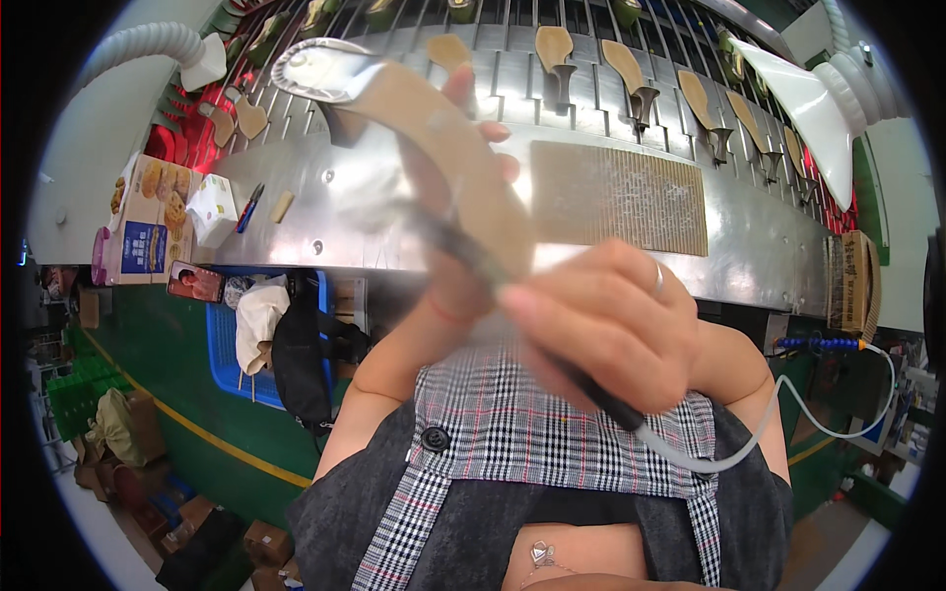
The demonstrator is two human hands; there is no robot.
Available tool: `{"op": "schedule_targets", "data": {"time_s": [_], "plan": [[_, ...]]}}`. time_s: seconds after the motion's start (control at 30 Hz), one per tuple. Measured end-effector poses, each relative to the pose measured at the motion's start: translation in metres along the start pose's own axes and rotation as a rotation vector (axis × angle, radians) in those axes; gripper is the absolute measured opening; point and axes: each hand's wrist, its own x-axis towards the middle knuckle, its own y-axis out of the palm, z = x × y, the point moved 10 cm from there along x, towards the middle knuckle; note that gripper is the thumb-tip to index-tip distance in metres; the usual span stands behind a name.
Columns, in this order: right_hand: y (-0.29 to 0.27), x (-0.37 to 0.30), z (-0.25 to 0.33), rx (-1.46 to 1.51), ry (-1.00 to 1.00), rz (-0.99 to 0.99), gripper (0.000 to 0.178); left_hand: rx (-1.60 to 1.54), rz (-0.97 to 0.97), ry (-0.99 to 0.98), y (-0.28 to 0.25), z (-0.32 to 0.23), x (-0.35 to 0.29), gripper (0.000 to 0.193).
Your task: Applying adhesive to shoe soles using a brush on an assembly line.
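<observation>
My left hand [422, 179] is closed around a tan curved shoe sole [483, 192], raised close to the view and blurred. Its upper end has a shiny, silvery rimmed part; fingertips show past its far edge. In my right hand [626, 320], which wears a ring, is a slim black pen-like tool [448, 238] with a pale hose [680, 457] running from its back end. The tool's front lies across the sole in this view; whether its tip touches the sole I cannot tell.
Behind, a metal conveyor holds several tan soles with dark heels [621, 67]. A ribbed mat [616, 197] lies on the metal bench [769, 261]. Left are a tissue pack [212, 209], pliers [251, 207], a carton [158, 212] and a blue basket [225, 340]. White ducts [803, 103] hang at both sides.
</observation>
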Motion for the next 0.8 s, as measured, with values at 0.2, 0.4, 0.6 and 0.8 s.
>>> {"op": "schedule_targets", "data": {"time_s": [0.2, 0.4, 0.6, 0.8], "plan": [[0.006, 0.000, -0.025, -0.005, 0.182, 0.075, 0.036, 0.059, -0.144, -0.067, -0.027, 0.003, -0.008, 0.060], [0.008, -0.001, -0.021, 0.154, 0.270, 0.143, 0.036, 0.084, -0.120, 0.073, -0.008, -0.012, 0.001, 0.055], [0.017, -0.009, -0.006, 0.344, 0.099, 0.172, 0.035, 0.062, -0.192, 0.081, -0.017, -0.022, 0.007, 0.056], [0.029, -0.020, -0.028, 0.234, 0.271, 0.211, 0.034, 0.019, -0.209, 0.065, -0.029, -0.020, 0.015, 0.059]]}}
